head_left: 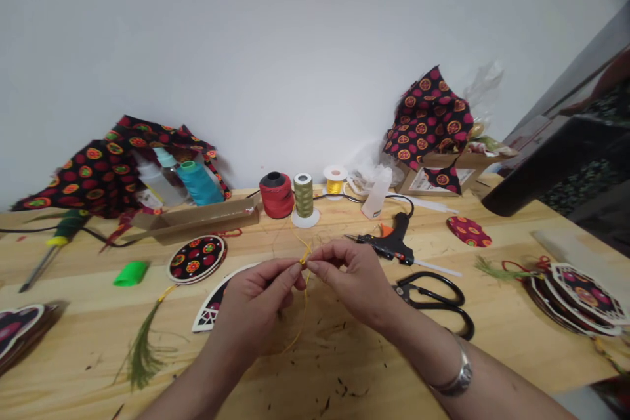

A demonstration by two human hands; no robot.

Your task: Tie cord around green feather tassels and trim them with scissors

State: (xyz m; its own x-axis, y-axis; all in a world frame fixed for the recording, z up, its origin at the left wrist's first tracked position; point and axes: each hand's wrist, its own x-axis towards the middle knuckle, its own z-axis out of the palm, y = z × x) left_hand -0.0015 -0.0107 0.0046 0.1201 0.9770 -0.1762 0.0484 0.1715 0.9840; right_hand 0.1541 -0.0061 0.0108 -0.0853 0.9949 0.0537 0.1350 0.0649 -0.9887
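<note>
Over the middle of the wooden table, my left hand (263, 295) pinches a thin yellow cord (306, 295) between thumb and forefinger. Close against it, my right hand (355, 279) grips the same cord with its fingertips, where a small knot or loop seems to sit. A strand of the cord hangs down below the fingers. Partly hidden behind my left hand lies a white-edged fan-shaped piece (207, 315) with dark patterned fabric. Black-handled scissors (433, 298) lie beside my right wrist, their blades mostly covered.
Behind the hands stand red thread (276, 197), green thread (304, 197) and a yellow cord spool (335, 180). A black glue gun (394, 239) lies at right. Round fabric pieces (197, 259) with a green tassel (145, 348) lie left, near a screwdriver (56, 243). More stacked pieces (575, 295) lie right.
</note>
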